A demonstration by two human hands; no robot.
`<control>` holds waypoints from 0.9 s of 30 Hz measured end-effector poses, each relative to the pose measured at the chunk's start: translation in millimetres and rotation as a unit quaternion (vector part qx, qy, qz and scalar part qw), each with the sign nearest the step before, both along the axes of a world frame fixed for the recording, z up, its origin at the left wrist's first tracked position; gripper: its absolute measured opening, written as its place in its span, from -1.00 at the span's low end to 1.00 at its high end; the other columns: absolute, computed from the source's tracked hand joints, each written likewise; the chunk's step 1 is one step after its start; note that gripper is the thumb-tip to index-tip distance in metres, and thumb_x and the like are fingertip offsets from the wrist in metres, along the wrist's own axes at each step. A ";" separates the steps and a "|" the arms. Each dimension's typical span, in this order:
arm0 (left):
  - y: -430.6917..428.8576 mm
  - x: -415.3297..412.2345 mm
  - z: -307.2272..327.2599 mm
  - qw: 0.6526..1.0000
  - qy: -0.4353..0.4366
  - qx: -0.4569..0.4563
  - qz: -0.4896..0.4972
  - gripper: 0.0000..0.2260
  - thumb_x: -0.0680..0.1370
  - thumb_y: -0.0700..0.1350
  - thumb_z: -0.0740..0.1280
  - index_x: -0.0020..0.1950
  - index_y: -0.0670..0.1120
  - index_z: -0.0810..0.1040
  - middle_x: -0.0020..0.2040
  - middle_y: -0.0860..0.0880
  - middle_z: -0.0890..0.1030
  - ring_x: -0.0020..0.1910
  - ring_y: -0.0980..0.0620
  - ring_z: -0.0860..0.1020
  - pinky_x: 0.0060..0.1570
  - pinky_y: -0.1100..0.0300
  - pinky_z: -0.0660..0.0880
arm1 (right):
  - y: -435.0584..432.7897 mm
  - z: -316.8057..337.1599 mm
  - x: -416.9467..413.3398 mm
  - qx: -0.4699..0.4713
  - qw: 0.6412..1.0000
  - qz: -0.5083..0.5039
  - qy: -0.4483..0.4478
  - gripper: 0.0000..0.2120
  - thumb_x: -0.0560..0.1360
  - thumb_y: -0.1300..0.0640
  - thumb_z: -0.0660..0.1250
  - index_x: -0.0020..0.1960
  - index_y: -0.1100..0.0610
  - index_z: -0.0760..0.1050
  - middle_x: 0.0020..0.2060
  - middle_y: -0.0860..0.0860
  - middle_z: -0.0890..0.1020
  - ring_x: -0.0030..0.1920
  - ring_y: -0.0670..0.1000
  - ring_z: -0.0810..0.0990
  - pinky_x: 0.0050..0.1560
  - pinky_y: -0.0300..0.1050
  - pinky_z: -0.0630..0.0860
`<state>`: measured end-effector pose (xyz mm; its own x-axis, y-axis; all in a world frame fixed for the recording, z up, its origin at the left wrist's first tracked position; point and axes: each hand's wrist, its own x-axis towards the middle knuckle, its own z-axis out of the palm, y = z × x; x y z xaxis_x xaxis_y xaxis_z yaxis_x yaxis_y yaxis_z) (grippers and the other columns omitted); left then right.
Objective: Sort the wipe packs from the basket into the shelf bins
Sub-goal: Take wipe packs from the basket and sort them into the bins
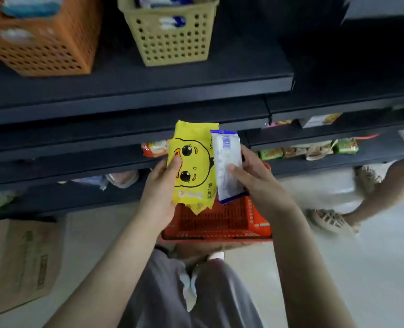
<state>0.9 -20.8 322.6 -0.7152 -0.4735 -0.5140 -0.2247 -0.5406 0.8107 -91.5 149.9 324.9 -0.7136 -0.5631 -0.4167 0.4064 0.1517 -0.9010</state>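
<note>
Left hand (163,185) gripped the yellow duck pack (191,166), thumb curled over its face. Right hand (255,178) pinched the white-and-blue pack (228,162), barcode side out. Both were held upright side by side above the red basket (220,223), likely to compare types before binning. Tan bin (172,36) sat on the shelf (149,91) at 12 o'clock, orange bin (42,43) at 10.
</note>
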 end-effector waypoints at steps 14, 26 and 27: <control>-133.7 105.1 147.9 0.991 0.099 -0.045 0.084 -0.74 0.59 0.04 0.28 0.22 -0.03 0.55 0.06 -0.04 0.70 0.04 -0.06 0.67 0.07 -0.08 0.56 | -129.5 150.7 69.9 -0.186 0.976 -0.044 -0.107 -0.65 0.59 -0.08 0.19 0.25 0.11 0.47 0.12 0.15 0.66 0.19 0.13 0.61 0.31 0.11 0.43; -282.6 166.9 169.2 0.993 0.076 -0.083 0.043 -0.83 0.55 0.03 0.36 0.11 0.04 0.61 -0.07 0.09 0.72 -0.04 0.06 0.67 -0.21 0.17 0.50 | -262.5 159.8 127.0 -0.066 0.991 -0.102 0.064 -0.70 0.47 0.22 0.42 0.17 0.13 0.45 -0.01 0.10 0.69 -0.06 0.06 0.70 -0.07 -0.08 0.61; -287.0 163.9 170.0 0.993 0.077 -0.086 0.037 -0.83 0.55 0.02 0.35 0.10 0.03 0.61 -0.08 0.08 0.72 -0.09 0.08 0.68 -0.24 0.20 0.51 | -267.5 161.5 125.9 -0.056 0.990 -0.104 0.078 -0.67 0.45 0.25 0.44 0.16 0.10 0.44 -0.01 0.08 0.69 -0.06 0.05 0.70 -0.06 -0.07 0.61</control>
<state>164.8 -307.8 492.6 -0.7393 -0.5987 -0.3082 -0.0557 -0.4018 0.9140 34.4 -117.7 486.3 -0.8697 -0.4336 -0.2359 0.2737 -0.0260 -0.9615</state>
